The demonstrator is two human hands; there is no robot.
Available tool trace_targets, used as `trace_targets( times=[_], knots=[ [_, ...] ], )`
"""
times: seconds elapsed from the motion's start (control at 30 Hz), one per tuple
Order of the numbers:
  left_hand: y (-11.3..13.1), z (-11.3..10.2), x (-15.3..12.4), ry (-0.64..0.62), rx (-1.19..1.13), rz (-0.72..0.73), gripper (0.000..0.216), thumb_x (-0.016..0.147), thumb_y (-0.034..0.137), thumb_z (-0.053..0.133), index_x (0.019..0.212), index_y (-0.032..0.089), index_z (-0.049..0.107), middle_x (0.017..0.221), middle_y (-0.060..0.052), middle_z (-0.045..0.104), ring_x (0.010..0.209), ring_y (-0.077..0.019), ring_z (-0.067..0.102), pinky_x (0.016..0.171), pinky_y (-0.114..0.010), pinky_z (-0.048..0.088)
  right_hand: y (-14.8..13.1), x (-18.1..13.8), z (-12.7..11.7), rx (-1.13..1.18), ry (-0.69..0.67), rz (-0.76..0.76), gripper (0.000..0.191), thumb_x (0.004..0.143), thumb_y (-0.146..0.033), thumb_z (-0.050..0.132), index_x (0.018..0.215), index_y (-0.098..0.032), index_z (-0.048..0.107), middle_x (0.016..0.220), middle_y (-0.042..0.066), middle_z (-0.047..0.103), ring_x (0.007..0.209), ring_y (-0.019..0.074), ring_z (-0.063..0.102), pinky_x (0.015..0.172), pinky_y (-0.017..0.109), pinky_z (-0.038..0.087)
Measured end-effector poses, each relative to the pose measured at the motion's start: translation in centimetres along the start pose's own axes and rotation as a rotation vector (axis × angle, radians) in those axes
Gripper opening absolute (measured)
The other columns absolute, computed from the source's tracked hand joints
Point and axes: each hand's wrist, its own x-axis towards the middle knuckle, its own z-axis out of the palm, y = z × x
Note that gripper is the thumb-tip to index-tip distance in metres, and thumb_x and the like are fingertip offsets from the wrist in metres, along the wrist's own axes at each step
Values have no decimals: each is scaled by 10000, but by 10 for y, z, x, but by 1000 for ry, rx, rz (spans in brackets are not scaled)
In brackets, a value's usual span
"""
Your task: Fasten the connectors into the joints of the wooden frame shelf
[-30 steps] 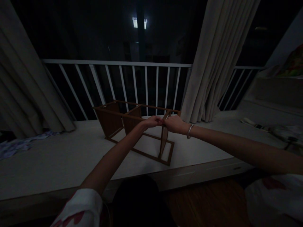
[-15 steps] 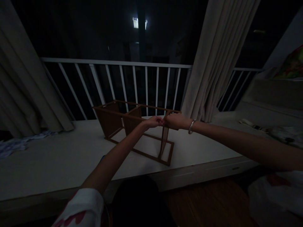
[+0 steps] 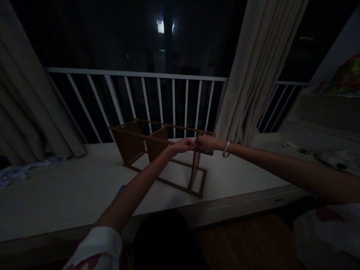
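Observation:
A brown wooden shelf rack [image 3: 126,147] lies on its side on the pale window ledge, its flat boards standing upright between the long rails. My left hand [image 3: 182,145] is at the upper front rail near the right end, thumb and fingers pinched together. Directly beside it, my right hand [image 3: 207,143] is closed at the corner where the rail meets the rightmost board, knuckles up. The fingertips of both hands meet there. Whatever sits between them is too small and dark to make out.
Behind the rack runs a white railing [image 3: 173,101], with beige curtains [image 3: 249,75] at either side. A blue-edged object [image 3: 120,191] lies partly behind my left forearm. Rumpled cloth [image 3: 17,174] is at far left, and a strap [image 3: 299,149] lies at right.
My right hand has turned slightly at the rack's corner, its fingers shifting a little. My left hand and the rack stay in place.

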Motion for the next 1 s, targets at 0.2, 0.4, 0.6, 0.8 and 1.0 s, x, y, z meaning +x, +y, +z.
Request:
trace_targets(
  times=[0.2,0.4,0.6,0.8,1.0],
  knots=[
    [-2,-1,4,0,23,10,186,628,177,559,794,94,566,701,-8,546,641,-71,482,630,-194,389,-5,-4,-3,-19,10,2,318,763,-287,389,849,-99,631,798,129,641,687,174,596,542,216,384],
    [10,0,-4,16,47,-6,159,620,151,536,767,95,558,696,3,542,667,-78,482,656,-199,387,-12,-7,-7,-94,30,-48,321,785,-328,395,873,-118,620,828,128,631,705,188,598,565,231,387],
    [31,3,-15,-11,60,-17,153,610,145,555,753,94,575,654,8,545,690,-97,489,654,-199,381,-13,-21,-13,-141,101,-138,340,803,-359,411,1042,-166,559,933,129,611,852,218,581,677,259,392],
    [37,2,-16,-9,77,-39,150,606,156,570,743,96,585,627,11,542,669,-99,484,623,-194,379,-14,-26,-13,-158,91,-124,335,815,-342,410,1066,-159,534,949,133,609,880,217,574,703,260,391],
    [28,0,-12,-14,90,-30,127,614,176,562,720,108,576,610,25,515,651,-92,472,597,-187,366,-9,-18,-7,-187,113,-178,335,808,-319,420,1058,-121,523,935,146,603,870,220,572,693,263,383]
  ],
)
